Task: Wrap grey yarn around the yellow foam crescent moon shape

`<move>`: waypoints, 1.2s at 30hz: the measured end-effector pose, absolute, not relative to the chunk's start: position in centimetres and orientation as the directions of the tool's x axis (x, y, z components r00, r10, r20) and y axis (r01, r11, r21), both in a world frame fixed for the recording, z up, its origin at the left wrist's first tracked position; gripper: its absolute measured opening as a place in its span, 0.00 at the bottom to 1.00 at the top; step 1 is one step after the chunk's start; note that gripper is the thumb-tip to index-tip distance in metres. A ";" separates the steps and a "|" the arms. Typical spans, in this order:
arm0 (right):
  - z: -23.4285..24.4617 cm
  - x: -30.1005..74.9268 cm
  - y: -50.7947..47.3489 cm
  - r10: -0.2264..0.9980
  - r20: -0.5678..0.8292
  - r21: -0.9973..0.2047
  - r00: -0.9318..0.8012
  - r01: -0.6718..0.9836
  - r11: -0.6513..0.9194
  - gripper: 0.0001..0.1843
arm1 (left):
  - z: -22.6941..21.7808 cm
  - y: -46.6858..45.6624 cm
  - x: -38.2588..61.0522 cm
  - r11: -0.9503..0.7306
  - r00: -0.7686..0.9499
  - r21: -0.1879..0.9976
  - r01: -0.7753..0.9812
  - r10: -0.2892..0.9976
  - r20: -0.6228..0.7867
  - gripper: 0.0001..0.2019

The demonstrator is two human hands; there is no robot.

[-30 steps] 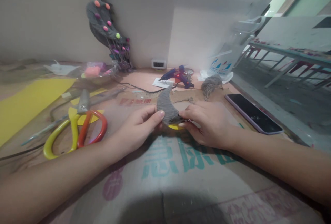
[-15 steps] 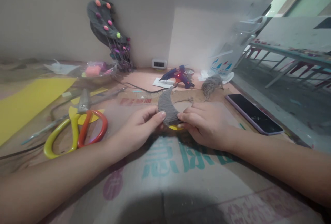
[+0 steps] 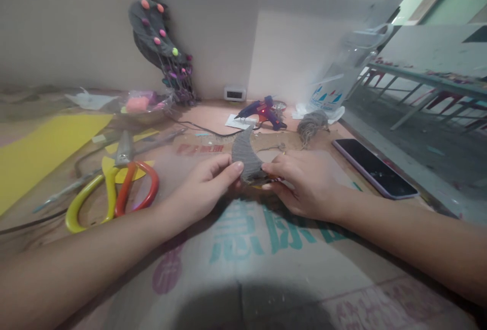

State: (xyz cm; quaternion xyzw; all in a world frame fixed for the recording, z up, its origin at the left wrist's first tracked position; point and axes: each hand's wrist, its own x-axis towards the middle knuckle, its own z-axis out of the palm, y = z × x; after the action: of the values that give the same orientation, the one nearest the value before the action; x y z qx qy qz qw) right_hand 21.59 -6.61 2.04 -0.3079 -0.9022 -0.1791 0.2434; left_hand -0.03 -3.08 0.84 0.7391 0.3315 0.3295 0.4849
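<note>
A crescent shape wrapped in grey yarn is held up above the tabletop, its point upward, with a little yellow showing at its lower edge. My left hand pinches its lower left side, thumb on the front. On the lower right edge, my right hand has thumb and index finger closed about the crescent; whether a yarn strand is also between them is hard to see. Behind the right hand, a thin strand lies on the table. A ball of grey yarn sits farther back.
Scissors with yellow and red handles lie left, near yellow sheet. A glue gun with a red light stands behind the crescent. A phone lies right. A decorated grey crescent leans on the wall; a plastic container stands back right.
The crescent tilts slightly and less yellow shows at its lower edge. The fingers of my right hand have shifted a little, with thumb and index finger slightly farther apart.
</note>
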 end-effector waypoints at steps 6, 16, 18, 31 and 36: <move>2.2 21.0 -6.7 0.469 0.540 0.221 -0.699 0.655 0.722 0.07 | 0.8 -3.2 0.0 -0.279 0.567 0.943 0.179 0.813 0.133 0.15; 2.1 21.0 -6.8 0.454 0.537 0.264 -0.711 0.652 0.711 0.09 | 0.8 -3.1 -0.1 -0.274 0.574 0.941 0.196 0.810 0.116 0.16; 2.1 21.0 -6.8 0.448 0.533 0.269 -0.718 0.646 0.714 0.09 | 0.9 -3.1 0.0 -0.268 0.573 0.944 0.193 0.812 0.114 0.16; 2.3 21.1 -6.8 0.432 0.546 0.285 -0.718 0.644 0.710 0.10 | 0.7 -3.1 0.0 -0.258 0.585 0.949 0.179 0.804 0.108 0.15; 2.4 21.0 -6.9 0.455 0.550 0.253 -0.700 0.659 0.708 0.09 | 0.7 -3.1 -0.1 -0.245 0.578 0.954 0.172 0.809 0.104 0.16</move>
State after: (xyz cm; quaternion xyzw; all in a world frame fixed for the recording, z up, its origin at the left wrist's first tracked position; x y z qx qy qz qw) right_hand 20.98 -6.85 2.36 -0.3112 -0.8951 -0.2213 0.2303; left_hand -0.07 -3.13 0.70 0.7253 0.3381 0.3108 0.5129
